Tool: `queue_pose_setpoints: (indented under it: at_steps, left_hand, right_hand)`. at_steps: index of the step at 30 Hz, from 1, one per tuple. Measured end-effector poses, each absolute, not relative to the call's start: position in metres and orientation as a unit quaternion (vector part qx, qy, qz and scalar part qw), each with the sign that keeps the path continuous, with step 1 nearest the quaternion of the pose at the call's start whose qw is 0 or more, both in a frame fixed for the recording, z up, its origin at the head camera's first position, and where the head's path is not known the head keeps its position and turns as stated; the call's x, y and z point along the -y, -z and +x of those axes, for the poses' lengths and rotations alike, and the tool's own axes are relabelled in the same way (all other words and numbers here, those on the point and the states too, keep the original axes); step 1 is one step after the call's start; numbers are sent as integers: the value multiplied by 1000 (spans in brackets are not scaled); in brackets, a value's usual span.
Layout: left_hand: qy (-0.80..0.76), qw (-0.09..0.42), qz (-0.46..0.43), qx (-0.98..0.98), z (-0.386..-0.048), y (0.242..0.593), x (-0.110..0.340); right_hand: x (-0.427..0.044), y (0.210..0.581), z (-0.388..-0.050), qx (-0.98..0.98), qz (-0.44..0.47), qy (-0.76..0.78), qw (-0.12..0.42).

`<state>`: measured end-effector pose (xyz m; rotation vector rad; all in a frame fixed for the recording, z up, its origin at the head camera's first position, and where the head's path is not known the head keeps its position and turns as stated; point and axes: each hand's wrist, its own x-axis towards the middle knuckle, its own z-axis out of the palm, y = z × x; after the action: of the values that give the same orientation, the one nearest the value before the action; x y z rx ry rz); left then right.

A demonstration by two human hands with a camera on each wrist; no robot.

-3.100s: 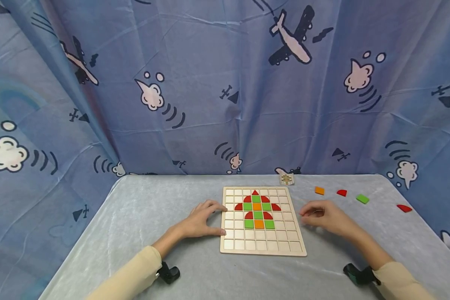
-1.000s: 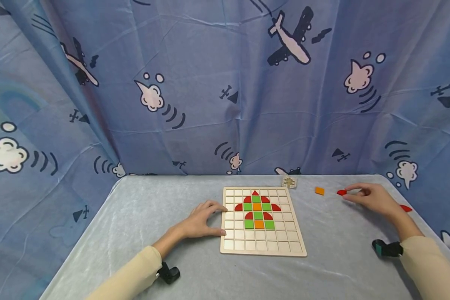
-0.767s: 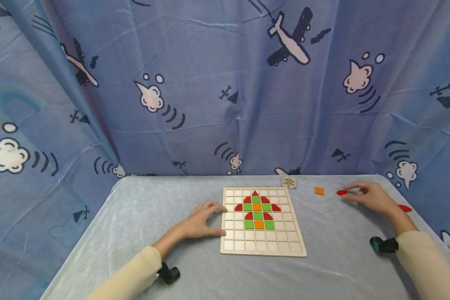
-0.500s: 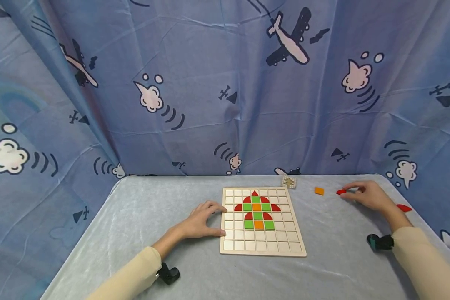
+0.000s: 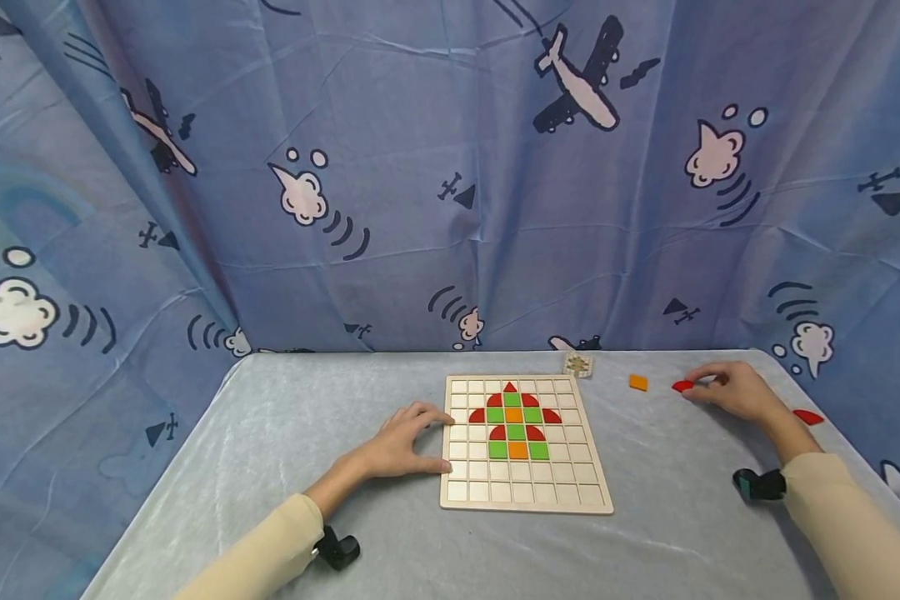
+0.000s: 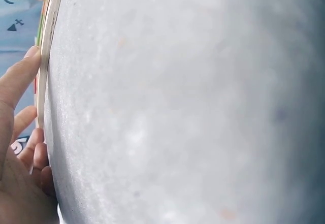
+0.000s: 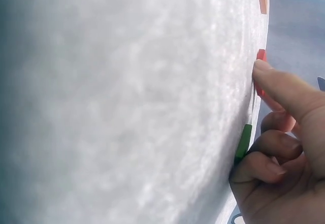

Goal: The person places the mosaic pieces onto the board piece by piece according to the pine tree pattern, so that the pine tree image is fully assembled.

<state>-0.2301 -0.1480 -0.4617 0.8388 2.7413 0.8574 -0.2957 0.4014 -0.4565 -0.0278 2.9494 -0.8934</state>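
Note:
A pale wooden grid board (image 5: pixel 525 495) lies mid-table, bearing a tree-like pattern of red, green and orange tiles. My left hand (image 5: pixel 403 442) rests at the board's left edge, thumb and fingertips touching the rim with its fingers spread. On the right, my right hand (image 5: pixel 738 392) pinches a red quarter-circle tile (image 5: pixel 679 386) between thumb and index finger, at the tabletop. In the right wrist view the thumb presses the near side of that tile, and a green tile (image 7: pixel 244 140) lies beside the curled fingers. The head view has this green tile hidden behind the hand.
An orange square tile (image 5: pixel 638 382) lies left of the right hand. Another red tile (image 5: pixel 807 417) sits near the table's right edge. A small pattern card (image 5: pixel 578 365) lies behind the board, before the blue curtain (image 5: pixel 390 208).
My right hand has moved from beside the board out to the red quarter-circle tile and taken it between its fingers, the tile shifting slightly left. The left hand has stayed put.

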Motion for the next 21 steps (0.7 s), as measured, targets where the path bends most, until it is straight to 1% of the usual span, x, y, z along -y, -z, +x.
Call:
queue_pose_setpoints:
  at_steps: [4, 11, 21]
  left_hand:
    - [-287, 75, 279, -913, -230, 462, 148]
    - [-286, 77, 277, -914, -230, 462, 148]
    - [-290, 79, 279, -912, -230, 461, 149]
  right_hand:
    - [-401, 457, -294, -953, -14, 301, 26]
    - [-396, 454, -290, -951, -40, 305, -1]
    - [-383, 440, -285, -949, -76, 306, 30]
